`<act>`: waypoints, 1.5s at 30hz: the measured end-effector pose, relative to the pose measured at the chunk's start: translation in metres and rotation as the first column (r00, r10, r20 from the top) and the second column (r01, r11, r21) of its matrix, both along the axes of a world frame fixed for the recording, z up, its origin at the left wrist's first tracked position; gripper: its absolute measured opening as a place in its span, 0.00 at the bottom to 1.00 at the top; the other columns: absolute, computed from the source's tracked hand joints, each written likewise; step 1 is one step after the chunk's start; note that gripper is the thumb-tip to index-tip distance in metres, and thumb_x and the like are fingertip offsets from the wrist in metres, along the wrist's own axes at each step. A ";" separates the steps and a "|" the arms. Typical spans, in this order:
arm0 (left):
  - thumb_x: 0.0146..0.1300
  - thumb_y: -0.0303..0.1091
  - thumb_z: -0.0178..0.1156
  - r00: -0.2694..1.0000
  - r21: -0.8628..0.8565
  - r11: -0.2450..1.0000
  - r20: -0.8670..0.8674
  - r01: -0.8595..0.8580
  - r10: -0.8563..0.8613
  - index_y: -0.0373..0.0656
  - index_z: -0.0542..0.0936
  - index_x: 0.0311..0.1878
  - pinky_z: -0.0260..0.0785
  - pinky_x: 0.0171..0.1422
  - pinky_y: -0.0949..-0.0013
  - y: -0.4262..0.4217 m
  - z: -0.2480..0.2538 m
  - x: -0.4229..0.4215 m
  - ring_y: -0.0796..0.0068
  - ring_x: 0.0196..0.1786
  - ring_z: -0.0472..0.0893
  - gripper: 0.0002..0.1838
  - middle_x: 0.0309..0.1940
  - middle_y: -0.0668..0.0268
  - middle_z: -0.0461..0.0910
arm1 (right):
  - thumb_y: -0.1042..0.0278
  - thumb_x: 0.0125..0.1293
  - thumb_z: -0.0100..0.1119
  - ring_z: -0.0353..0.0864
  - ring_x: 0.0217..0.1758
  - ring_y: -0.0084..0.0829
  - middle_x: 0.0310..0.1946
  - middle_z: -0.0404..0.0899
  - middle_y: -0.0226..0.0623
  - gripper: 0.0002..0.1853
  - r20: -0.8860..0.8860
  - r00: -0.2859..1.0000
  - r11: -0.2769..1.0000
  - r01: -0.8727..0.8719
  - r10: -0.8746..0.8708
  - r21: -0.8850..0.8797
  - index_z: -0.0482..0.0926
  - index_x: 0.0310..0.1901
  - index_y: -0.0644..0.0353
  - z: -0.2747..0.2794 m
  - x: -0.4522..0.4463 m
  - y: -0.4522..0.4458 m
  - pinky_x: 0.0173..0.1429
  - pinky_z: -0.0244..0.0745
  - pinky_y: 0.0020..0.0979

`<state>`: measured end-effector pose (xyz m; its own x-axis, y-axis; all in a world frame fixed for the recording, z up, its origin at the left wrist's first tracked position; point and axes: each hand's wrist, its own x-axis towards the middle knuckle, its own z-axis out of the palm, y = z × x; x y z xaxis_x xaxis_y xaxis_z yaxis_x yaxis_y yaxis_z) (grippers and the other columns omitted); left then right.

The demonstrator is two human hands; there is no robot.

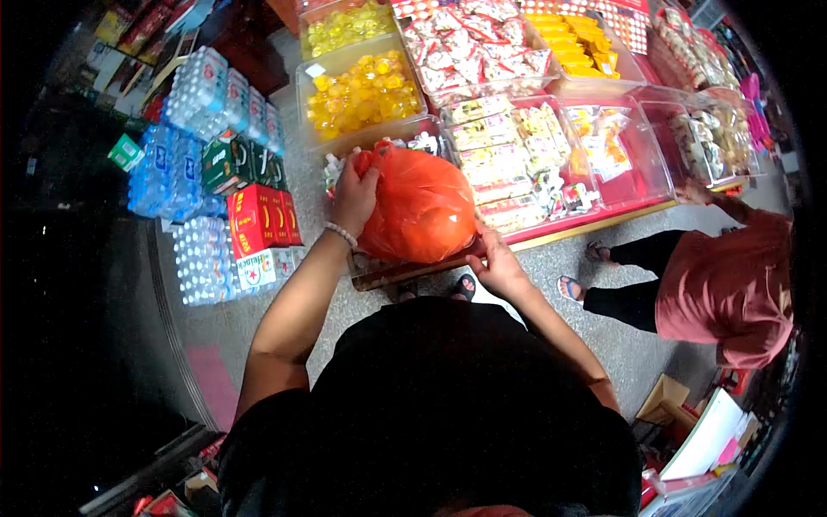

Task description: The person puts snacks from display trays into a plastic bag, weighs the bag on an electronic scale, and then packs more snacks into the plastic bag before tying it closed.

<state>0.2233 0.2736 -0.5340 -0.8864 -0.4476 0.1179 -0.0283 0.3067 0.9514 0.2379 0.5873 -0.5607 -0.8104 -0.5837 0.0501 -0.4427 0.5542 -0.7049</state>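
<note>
Shop display lay ahead, left hand gripped an orange-red bag at its gathered neck, right hand, loosely spread, touched its lower right side, neck pointed upper left, long axis slanted down-right, over the display's near edge.

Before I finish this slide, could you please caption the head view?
Left hand grips an orange bag, right hand at its side, near clear bins of packaged goods.

At the near edge of the display stand, between left hand and right hand, plastic bag; further left, water-bottle packs; further right, another person.
</note>
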 end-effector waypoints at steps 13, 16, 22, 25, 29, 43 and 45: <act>0.63 0.41 0.62 0.989 -0.641 0.760 0.150 0.107 -0.013 0.35 0.75 0.54 0.70 0.57 0.56 0.025 -0.004 0.032 0.47 0.50 0.79 0.22 0.46 0.46 0.80 | 0.63 0.60 0.60 0.82 0.46 0.48 0.46 0.81 0.48 0.17 0.375 0.894 0.893 0.057 -0.245 0.447 0.80 0.50 0.59 -0.095 0.099 0.201 0.55 0.77 0.42; 0.62 0.40 0.63 0.958 -0.387 0.906 0.280 0.171 -0.061 0.36 0.76 0.54 0.71 0.57 0.58 0.028 0.007 0.032 0.52 0.50 0.80 0.22 0.47 0.48 0.81 | 0.59 0.61 0.55 0.81 0.51 0.47 0.45 0.83 0.48 0.15 0.623 0.757 0.717 -0.323 -0.197 0.618 0.84 0.41 0.60 -0.070 0.153 0.221 0.59 0.74 0.42; 0.58 0.32 0.68 0.990 -0.571 0.812 0.000 0.118 -0.144 0.34 0.62 0.68 0.58 0.72 0.55 0.040 0.032 0.052 0.51 0.65 0.68 0.37 0.61 0.47 0.70 | 0.53 0.62 0.55 0.81 0.50 0.46 0.47 0.82 0.53 0.21 0.890 0.330 0.933 -0.067 -0.314 0.354 0.83 0.47 0.62 -0.014 0.279 0.260 0.57 0.73 0.38; 0.59 0.36 0.67 0.975 -0.751 0.657 -0.184 -0.060 -0.121 0.31 0.61 0.68 0.53 0.73 0.52 0.078 0.067 0.064 0.47 0.68 0.63 0.38 0.65 0.45 0.64 | 0.56 0.61 0.58 0.80 0.55 0.40 0.53 0.82 0.47 0.22 0.929 0.285 0.967 -0.025 -0.237 0.254 0.81 0.54 0.59 -0.006 0.321 0.279 0.63 0.70 0.36; 0.61 0.36 0.65 0.904 -0.741 0.672 -0.292 -0.008 -0.312 0.31 0.63 0.67 0.52 0.74 0.52 0.178 0.111 0.074 0.48 0.68 0.63 0.36 0.64 0.47 0.65 | 0.60 0.60 0.54 0.76 0.61 0.44 0.61 0.75 0.47 0.26 0.917 0.339 0.957 0.264 -0.211 0.122 0.75 0.60 0.62 -0.039 0.392 0.304 0.68 0.67 0.36; 0.59 0.26 0.63 0.040 -0.220 -0.051 0.392 0.974 -0.919 0.39 0.81 0.48 0.73 0.47 0.69 0.652 -0.009 0.150 0.67 0.43 0.82 0.13 0.39 0.59 0.80 | 0.47 0.60 0.57 0.82 0.50 0.50 0.45 0.83 0.52 0.24 0.588 -0.183 0.240 0.788 -0.788 0.567 0.84 0.46 0.60 -0.041 0.550 0.516 0.56 0.76 0.40; 0.59 0.28 0.64 -0.142 -0.179 -0.226 0.388 0.958 -0.911 0.40 0.80 0.50 0.73 0.50 0.66 0.735 0.007 0.160 0.63 0.45 0.82 0.15 0.42 0.58 0.80 | 0.47 0.61 0.57 0.83 0.49 0.47 0.45 0.83 0.52 0.24 0.675 -0.263 0.182 0.839 -0.690 0.512 0.84 0.46 0.61 -0.026 0.567 0.555 0.55 0.76 0.39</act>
<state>0.3829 1.0089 -0.5267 -0.2729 0.9492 -0.1569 0.5358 0.2854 0.7946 0.8049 1.1426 -0.5862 -0.3010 0.4882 -0.8192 0.9169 -0.0878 -0.3892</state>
